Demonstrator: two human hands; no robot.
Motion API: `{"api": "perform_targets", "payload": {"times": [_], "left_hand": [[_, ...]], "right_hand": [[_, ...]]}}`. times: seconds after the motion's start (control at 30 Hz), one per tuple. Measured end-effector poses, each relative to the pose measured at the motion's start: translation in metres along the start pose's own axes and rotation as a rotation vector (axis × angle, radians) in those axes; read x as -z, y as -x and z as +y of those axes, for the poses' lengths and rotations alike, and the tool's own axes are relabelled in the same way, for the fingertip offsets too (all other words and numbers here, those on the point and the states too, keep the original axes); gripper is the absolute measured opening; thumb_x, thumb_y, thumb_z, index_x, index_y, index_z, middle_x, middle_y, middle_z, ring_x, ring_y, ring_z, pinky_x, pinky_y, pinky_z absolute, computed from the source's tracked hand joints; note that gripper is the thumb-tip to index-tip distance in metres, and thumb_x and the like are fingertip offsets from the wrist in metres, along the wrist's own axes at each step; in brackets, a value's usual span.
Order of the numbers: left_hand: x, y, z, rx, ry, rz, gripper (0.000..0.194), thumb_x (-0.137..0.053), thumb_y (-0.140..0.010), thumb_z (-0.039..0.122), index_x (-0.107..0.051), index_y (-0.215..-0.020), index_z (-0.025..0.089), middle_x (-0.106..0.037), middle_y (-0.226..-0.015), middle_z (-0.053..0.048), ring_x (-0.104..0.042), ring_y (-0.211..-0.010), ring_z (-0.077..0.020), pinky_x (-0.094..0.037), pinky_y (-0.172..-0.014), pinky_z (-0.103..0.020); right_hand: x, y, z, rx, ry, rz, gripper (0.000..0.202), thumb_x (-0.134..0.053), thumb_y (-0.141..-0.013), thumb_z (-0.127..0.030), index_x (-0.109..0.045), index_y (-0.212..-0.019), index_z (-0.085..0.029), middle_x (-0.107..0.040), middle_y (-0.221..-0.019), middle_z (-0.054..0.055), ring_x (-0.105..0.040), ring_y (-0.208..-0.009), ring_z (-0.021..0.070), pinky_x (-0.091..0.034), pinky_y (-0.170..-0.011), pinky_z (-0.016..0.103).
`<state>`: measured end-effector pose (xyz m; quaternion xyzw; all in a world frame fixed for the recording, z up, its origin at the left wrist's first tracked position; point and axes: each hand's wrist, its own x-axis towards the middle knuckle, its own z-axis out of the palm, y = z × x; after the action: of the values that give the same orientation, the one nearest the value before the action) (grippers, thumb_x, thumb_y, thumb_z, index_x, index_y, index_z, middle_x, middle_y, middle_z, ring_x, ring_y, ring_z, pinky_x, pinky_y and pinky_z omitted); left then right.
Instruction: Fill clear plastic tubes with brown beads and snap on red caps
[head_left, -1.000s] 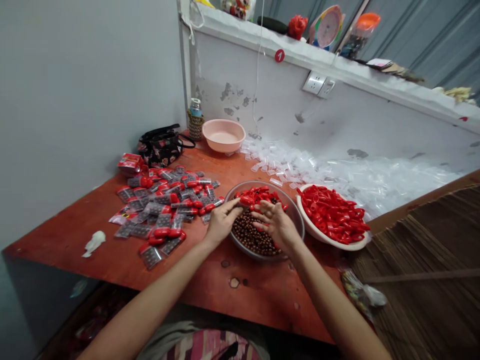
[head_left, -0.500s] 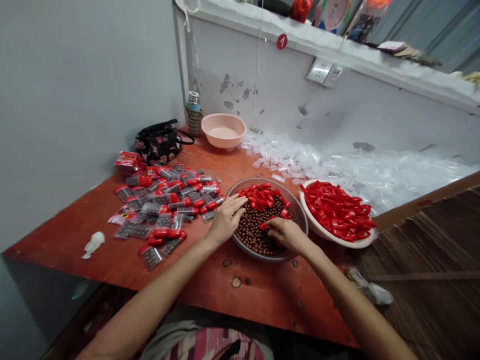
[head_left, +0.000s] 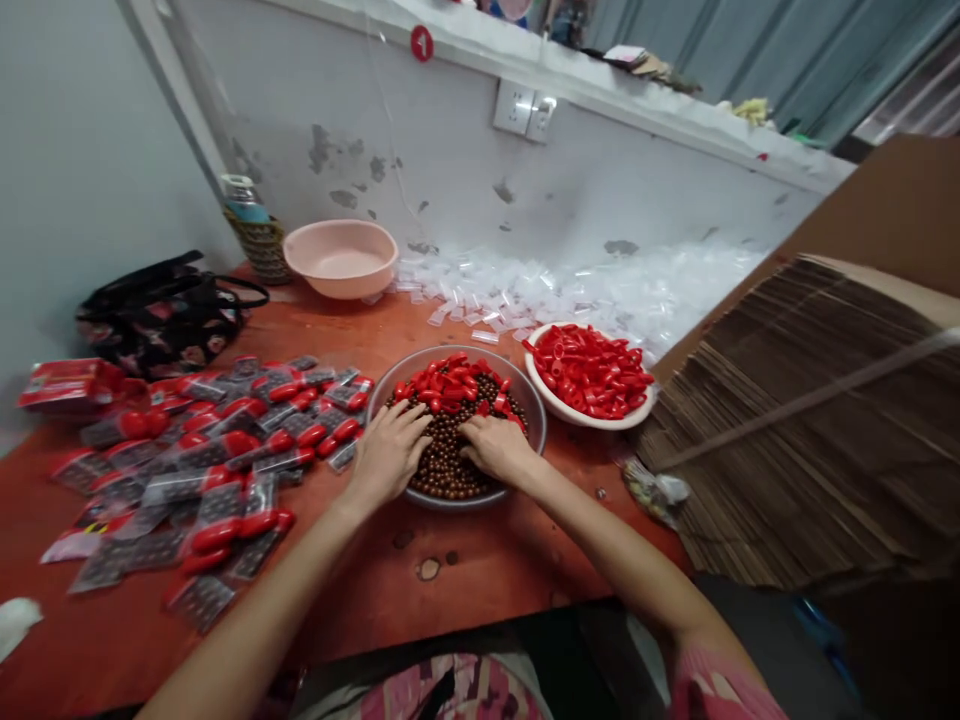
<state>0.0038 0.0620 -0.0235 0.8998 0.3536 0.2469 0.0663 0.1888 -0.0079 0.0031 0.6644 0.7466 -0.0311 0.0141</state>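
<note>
A grey metal bowl (head_left: 474, 503) holds brown beads (head_left: 448, 465) and red plastic pieces (head_left: 442, 380). My left hand (head_left: 390, 450) lies over the bowl's left side, palm down, its fingers spread on the beads, and it holds nothing that shows. On the bowl's right side, my right hand (head_left: 495, 447) has its fingers curled down into the beads; the fingertips are hidden, so whether it grips anything does not show. Just right of the bowl stands a white bowl (head_left: 592, 421) heaped with more red pieces (head_left: 592, 370).
Filled clear packets with red caps (head_left: 217, 450) are piled at the left. Behind are a black flowered bag (head_left: 165, 320), a pink basin (head_left: 341, 262) and a bottle in a woven holder (head_left: 259, 245). Clear plastic sleeves (head_left: 570, 290) line the wall; stacked cardboard (head_left: 810, 430) stands right.
The view has swung right, showing more cardboard. The red piece seen at my right fingertips earlier no longer shows there. My right hand now sits closer to my left hand.
</note>
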Motion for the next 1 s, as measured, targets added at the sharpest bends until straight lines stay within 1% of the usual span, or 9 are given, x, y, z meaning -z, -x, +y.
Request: {"api": "perform_targets", "payload": {"times": [0.13, 0.27, 0.43, 0.57, 0.67, 0.7, 0.8, 0.9, 1.0], "left_hand": [[0.001, -0.002, 0.001, -0.009, -0.067, -0.063, 0.037, -0.048, -0.082, 0.032, -0.055, -0.117, 0.021, -0.050, -0.129, -0.005, -0.037, -0.124, -0.0280, -0.029, -0.103, -0.047], [-0.002, -0.016, -0.003, 0.031, -0.109, -0.137, 0.056, -0.050, -0.079, 0.038, -0.040, -0.130, 0.016, -0.033, -0.140, -0.012, -0.027, -0.130, -0.0321, -0.030, -0.102, -0.047], [-0.020, -0.047, -0.010, -0.009, -0.061, -0.253, 0.049, -0.041, -0.083, 0.026, -0.038, -0.130, 0.013, -0.034, -0.140, -0.014, -0.028, -0.130, -0.0290, -0.030, -0.103, -0.046], [-0.033, -0.058, -0.002, -0.204, 0.058, -0.337, 0.046, -0.032, -0.086, 0.022, -0.036, -0.131, 0.016, -0.036, -0.139, -0.009, -0.030, -0.130, -0.0220, -0.029, -0.106, -0.041], [-0.037, -0.056, 0.006, -0.229, 0.071, -0.379, 0.044, -0.032, -0.087, 0.025, -0.040, -0.130, 0.016, -0.043, -0.134, -0.008, -0.032, -0.129, -0.0239, -0.025, -0.106, -0.046], [-0.037, -0.055, 0.007, -0.229, 0.070, -0.376, 0.043, -0.033, -0.088, 0.026, -0.041, -0.129, 0.016, -0.045, -0.134, -0.008, -0.032, -0.129, -0.0245, -0.024, -0.106, -0.048], [-0.036, -0.054, 0.008, -0.220, 0.086, -0.324, 0.041, -0.034, -0.087, 0.029, -0.045, -0.126, 0.017, -0.045, -0.133, -0.008, -0.034, -0.128, -0.0232, -0.024, -0.106, -0.048], [-0.033, -0.053, 0.004, -0.164, 0.088, -0.254, 0.040, -0.034, -0.088, 0.032, -0.049, -0.121, 0.017, -0.050, -0.128, -0.008, -0.041, -0.123, -0.0213, -0.028, -0.105, -0.045], [-0.030, -0.052, 0.002, -0.124, 0.074, -0.213, 0.039, -0.036, -0.088, 0.034, -0.053, -0.117, 0.017, -0.055, -0.123, -0.009, -0.044, -0.120, -0.0213, -0.031, -0.104, -0.043]], "right_hand": [[-0.003, -0.002, 0.004, -0.126, 0.018, 0.070, 0.025, -0.048, -0.083, -0.028, -0.051, -0.106, -0.017, -0.055, -0.109, 0.011, -0.052, -0.098, 0.0224, -0.042, -0.077, 0.034], [-0.007, -0.001, 0.005, -0.105, -0.003, 0.116, 0.026, -0.052, -0.081, -0.030, -0.052, -0.104, -0.018, -0.057, -0.106, 0.008, -0.054, -0.094, 0.0205, -0.042, -0.078, 0.032], [-0.002, 0.001, -0.004, -0.111, -0.049, 0.171, 0.021, -0.050, -0.083, -0.033, -0.056, -0.096, -0.018, -0.061, -0.098, 0.007, -0.057, -0.089, 0.0185, -0.042, -0.074, 0.030], [0.000, 0.038, 0.009, -0.138, -0.154, 0.552, 0.023, -0.038, -0.090, -0.028, -0.056, -0.102, -0.020, -0.061, -0.105, 0.006, -0.054, -0.097, 0.0151, -0.038, -0.084, 0.027], [-0.008, 0.084, 0.052, -0.409, -0.097, 0.726, 0.022, -0.039, -0.089, -0.027, -0.059, -0.090, -0.018, -0.065, -0.091, 0.008, -0.058, -0.087, 0.0166, -0.039, -0.079, 0.028], [-0.012, 0.098, 0.071, -0.600, -0.026, 0.689, 0.023, -0.040, -0.089, -0.029, -0.060, -0.090, -0.016, -0.065, -0.087, 0.010, -0.058, -0.084, 0.0190, -0.040, -0.075, 0.030], [-0.029, 0.124, 0.130, -0.979, 0.130, 0.307, 0.027, -0.045, -0.085, -0.031, -0.060, -0.089, -0.010, -0.063, -0.077, 0.016, -0.061, -0.076, 0.0257, -0.041, -0.066, 0.035], [-0.045, 0.128, 0.165, -1.039, 0.152, 0.132, 0.031, -0.041, -0.086, -0.028, -0.057, -0.095, -0.003, -0.061, -0.081, 0.022, -0.061, -0.082, 0.0312, -0.041, -0.067, 0.040], [-0.054, 0.122, 0.175, -0.972, 0.105, 0.082, 0.028, -0.042, -0.083, -0.024, -0.058, -0.096, -0.004, -0.059, -0.087, 0.023, -0.061, -0.082, 0.0310, -0.042, -0.067, 0.040]]}}
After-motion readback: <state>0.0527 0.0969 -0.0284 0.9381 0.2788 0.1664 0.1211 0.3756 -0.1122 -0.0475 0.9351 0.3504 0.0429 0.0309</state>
